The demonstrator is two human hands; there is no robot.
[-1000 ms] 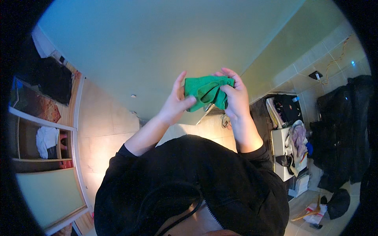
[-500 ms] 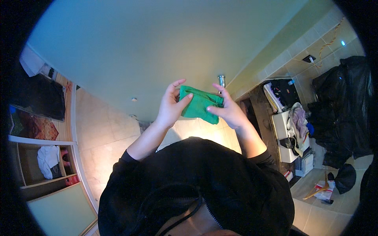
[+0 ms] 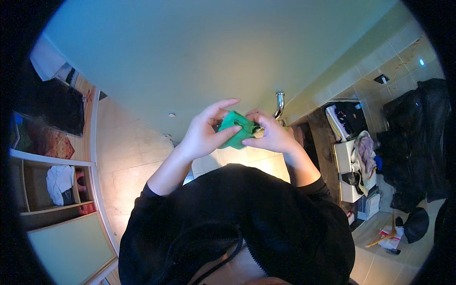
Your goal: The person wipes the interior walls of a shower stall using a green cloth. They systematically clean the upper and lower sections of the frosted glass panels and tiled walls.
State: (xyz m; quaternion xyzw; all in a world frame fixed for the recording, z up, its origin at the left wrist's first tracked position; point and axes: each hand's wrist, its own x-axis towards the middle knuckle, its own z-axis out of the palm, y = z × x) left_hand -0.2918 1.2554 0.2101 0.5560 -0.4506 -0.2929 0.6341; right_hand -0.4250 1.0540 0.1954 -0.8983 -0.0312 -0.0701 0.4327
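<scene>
A small green cloth [image 3: 236,132], bunched and folded, is held up in front of me between both hands. My left hand [image 3: 203,133] grips its left side with thumb and fingers, the index finger stretched out above it. My right hand [image 3: 269,134] pinches its right side, fingers curled over the top edge. Both forearms rise from my black sleeves and black top [image 3: 237,223] at the bottom of the view.
A pale flat surface fills the upper view. A chrome pipe [image 3: 279,103] sits behind my right hand. Shelves with folded clothes [image 3: 59,183] stand at left. A white cabinet piled with clothes [image 3: 358,161] and a black jacket [image 3: 415,142] are at right.
Both hands have come lower and closer together, and the green cloth has been gathered into a smaller bundle. The view has tilted, showing more of the shelves and floor.
</scene>
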